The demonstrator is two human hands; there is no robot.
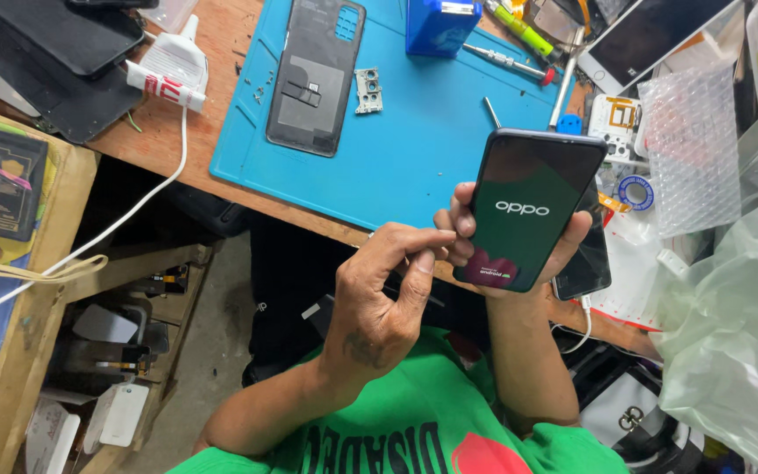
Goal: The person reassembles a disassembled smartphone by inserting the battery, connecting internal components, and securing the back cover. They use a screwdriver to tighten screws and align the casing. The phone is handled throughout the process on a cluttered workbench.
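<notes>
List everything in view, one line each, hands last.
phone: one, black, screen lit, held above the mat's near edge
mat: one, blue, on the wooden bench
back cover: one, dark grey, lying on the mat
camera frame: one, silver, on the mat beside the back cover
glue tube: one, white with red, left of the mat
cable: one, white, hanging off the bench
bubble wrap: one sheet, clear, right
left hand: fingers pinched at the phone's edge
right hand: wrapped behind the phone
</notes>
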